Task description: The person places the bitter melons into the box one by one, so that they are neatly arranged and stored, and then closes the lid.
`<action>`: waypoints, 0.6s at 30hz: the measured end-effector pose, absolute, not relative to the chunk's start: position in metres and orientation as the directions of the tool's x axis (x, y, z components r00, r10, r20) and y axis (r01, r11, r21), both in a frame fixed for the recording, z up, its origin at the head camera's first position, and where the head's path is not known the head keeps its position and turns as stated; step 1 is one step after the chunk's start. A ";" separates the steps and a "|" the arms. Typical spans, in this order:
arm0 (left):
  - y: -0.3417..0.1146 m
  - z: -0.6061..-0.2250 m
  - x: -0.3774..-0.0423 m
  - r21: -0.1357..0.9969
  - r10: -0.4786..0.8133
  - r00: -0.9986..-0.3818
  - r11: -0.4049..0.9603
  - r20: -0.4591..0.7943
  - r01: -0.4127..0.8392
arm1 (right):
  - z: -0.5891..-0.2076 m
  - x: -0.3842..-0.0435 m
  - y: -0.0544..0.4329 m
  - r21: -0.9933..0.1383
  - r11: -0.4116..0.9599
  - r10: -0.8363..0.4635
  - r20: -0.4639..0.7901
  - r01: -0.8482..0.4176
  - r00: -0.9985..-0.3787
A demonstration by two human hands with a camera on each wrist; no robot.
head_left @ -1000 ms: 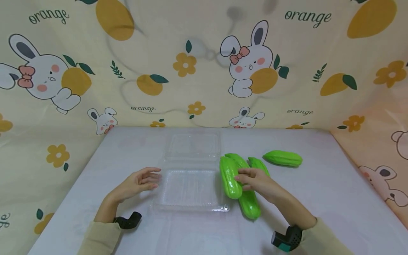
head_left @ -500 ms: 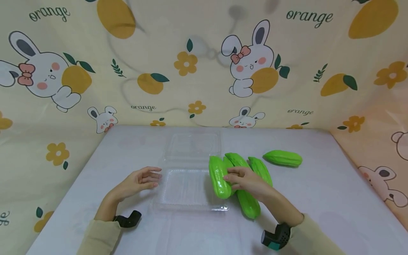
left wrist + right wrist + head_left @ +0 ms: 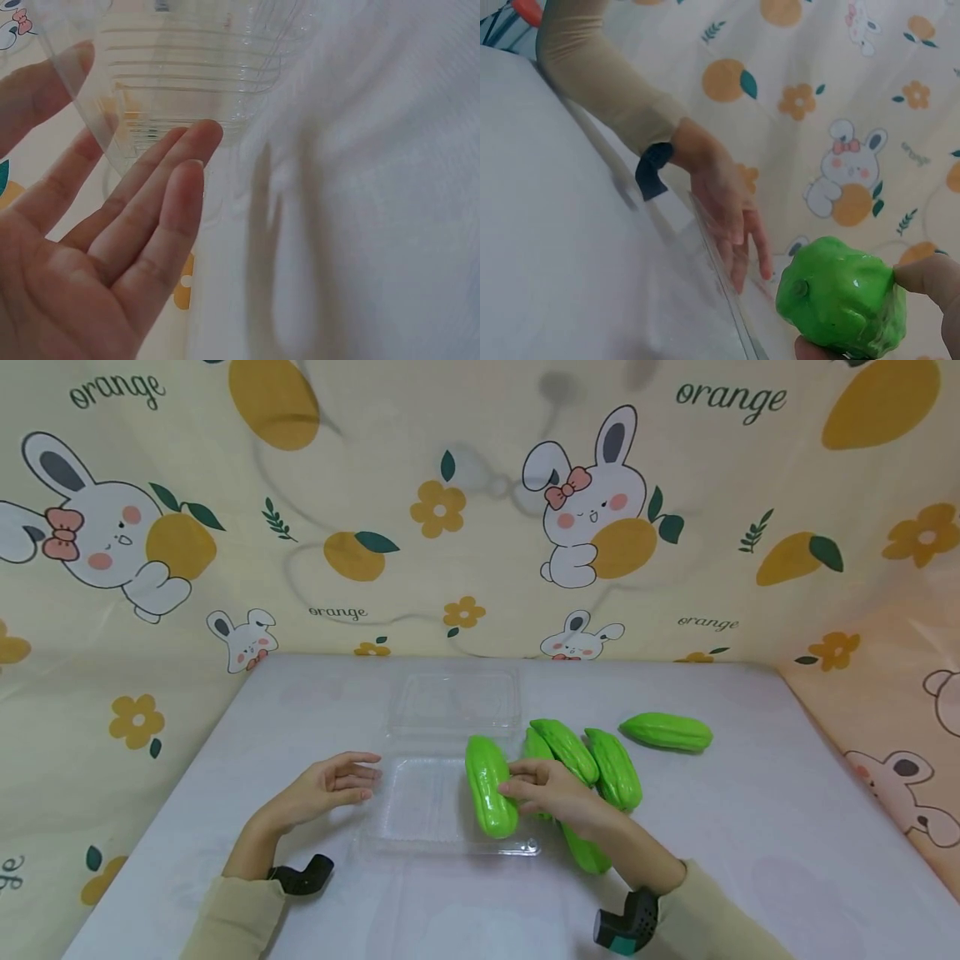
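Observation:
My right hand (image 3: 551, 793) pinches a glossy bright green bitter melon (image 3: 491, 789) between thumb and fingers, above the right part of a clear plastic clamshell box (image 3: 405, 845). The right wrist view shows this bitter melon (image 3: 840, 300) end-on, with fingers at its side and underneath. My left hand (image 3: 330, 789) stays beside the box's left edge with relaxed fingers and holds nothing. In the left wrist view, the left hand (image 3: 112, 232) is close to the clear box wall (image 3: 187, 75); whether it touches I cannot tell. The box's lid (image 3: 457, 702) lies folded back behind its base.
Right of the box lie several more bitter melons, one (image 3: 615, 768) in a cluster partly hidden by my right hand and forearm. Another bitter melon (image 3: 666, 732) lies apart, farther right. A patterned cloth (image 3: 480, 527) rises behind the white table (image 3: 712, 827).
The right hand has carried the bitter melon leftward, from beside the box to over its base. More of the cluster behind has come into view. The left hand has stayed in place.

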State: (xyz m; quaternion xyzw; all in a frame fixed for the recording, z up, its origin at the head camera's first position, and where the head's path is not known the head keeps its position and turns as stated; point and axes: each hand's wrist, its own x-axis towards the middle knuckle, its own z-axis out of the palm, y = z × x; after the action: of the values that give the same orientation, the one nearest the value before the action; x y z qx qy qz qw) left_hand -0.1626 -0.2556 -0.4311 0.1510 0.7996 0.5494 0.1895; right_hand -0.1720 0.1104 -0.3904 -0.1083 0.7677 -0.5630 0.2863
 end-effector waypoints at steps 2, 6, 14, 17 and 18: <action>-0.255 -0.431 -0.163 0.937 0.453 -0.881 0.348 -0.134 0.037 | -0.392 -0.171 0.108 -0.931 0.332 -0.500 -0.310 0.152 -0.808; -0.255 -0.431 -0.163 0.938 0.455 -0.881 0.345 -0.130 0.040 | -0.394 -0.169 0.102 -0.941 0.299 -0.530 -0.300 0.156 -0.793; -0.254 -0.430 -0.162 0.937 0.455 -0.881 0.345 -0.128 0.042 | -0.395 -0.166 0.089 -0.948 0.266 -0.531 -0.296 0.175 -0.794; -0.254 -0.430 -0.162 0.939 0.455 -0.881 0.343 -0.131 0.037 | -0.396 -0.165 0.083 -0.947 0.263 -0.515 -0.299 0.185 -0.803; -0.254 -0.430 -0.162 0.938 0.455 -0.881 0.344 -0.133 0.036 | -0.397 -0.164 0.081 -0.948 0.255 -0.514 -0.300 0.190 -0.804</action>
State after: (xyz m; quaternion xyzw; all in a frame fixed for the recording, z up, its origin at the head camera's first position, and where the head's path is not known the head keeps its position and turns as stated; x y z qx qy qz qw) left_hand -0.1623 -0.2543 -0.4302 0.1538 0.7975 0.5516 0.1897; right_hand -0.1644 0.0811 -0.3971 -0.1099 0.7359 -0.6003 0.2932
